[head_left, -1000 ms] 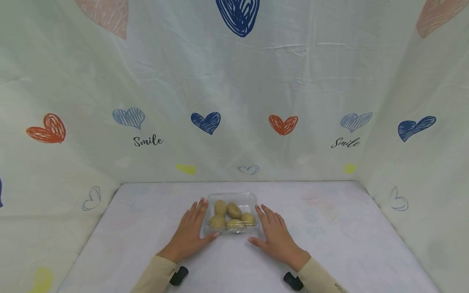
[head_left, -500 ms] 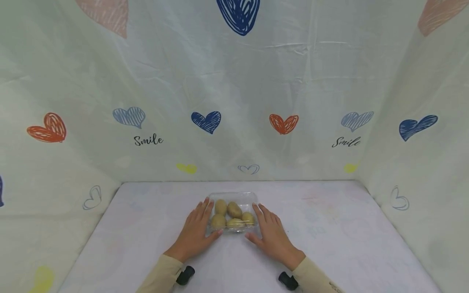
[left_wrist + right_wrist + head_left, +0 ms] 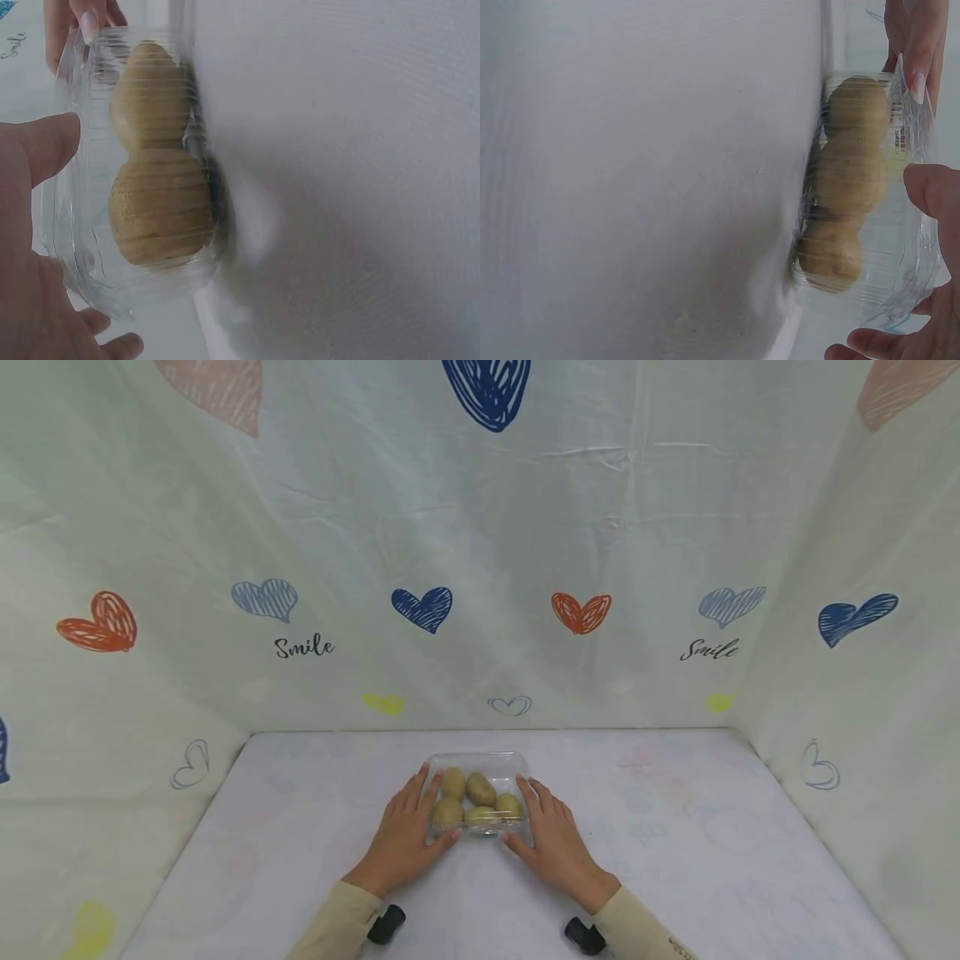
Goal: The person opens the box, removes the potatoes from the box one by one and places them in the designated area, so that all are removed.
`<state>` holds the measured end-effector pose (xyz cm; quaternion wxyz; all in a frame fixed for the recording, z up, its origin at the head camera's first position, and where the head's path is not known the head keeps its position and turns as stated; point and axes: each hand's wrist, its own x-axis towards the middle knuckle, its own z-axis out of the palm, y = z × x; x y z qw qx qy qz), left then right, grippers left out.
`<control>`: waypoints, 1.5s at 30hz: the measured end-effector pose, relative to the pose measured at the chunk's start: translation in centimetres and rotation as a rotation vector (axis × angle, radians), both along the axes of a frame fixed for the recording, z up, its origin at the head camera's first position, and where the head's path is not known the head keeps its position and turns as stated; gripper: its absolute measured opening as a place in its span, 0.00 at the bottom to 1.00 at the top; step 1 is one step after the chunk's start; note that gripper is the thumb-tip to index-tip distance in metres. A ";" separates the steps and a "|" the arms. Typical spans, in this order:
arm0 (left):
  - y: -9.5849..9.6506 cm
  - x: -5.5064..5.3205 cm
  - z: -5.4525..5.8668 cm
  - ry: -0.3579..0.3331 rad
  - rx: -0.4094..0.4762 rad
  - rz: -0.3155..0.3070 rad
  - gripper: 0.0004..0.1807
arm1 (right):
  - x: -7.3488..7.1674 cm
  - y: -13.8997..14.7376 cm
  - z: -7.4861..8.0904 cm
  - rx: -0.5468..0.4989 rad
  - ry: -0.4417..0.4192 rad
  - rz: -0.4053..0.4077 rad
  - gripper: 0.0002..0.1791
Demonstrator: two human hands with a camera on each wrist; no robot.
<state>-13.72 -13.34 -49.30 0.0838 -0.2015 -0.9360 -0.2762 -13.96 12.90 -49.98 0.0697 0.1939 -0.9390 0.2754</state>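
A clear plastic container with several potatoes in it sits near the middle of the white table. My left hand is at its left side, fingers stretched along that edge and thumb at the near left corner. My right hand mirrors it on the right, its thumb by the near rim. Through the ribbed front wall, the left wrist view shows a rounded potato beside the left thumb. In the right wrist view the right thumb lies against the upper rim, with other fingers beyond the side.
A white cloth with printed hearts hangs behind the table and along both sides. Each wrist wears a small black camera at the sleeve's cuff.
Both hands have moved inward towards each other, so their fingers now overlap the container's sides. The container and the potatoes stay in nearly the same place.
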 end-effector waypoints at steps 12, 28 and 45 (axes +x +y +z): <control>0.7 0.2 -0.1 0.008 0.003 0.037 0.45 | 0.1 -0.3 0.1 -0.051 -0.035 -0.015 0.46; 1.9 0.4 0.3 -0.019 0.008 0.148 0.43 | 0.1 -0.8 -0.3 -0.073 -0.013 -0.053 0.44; 1.9 0.2 0.5 0.015 -0.006 0.196 0.40 | -0.7 -0.9 0.1 0.146 0.264 -0.102 0.38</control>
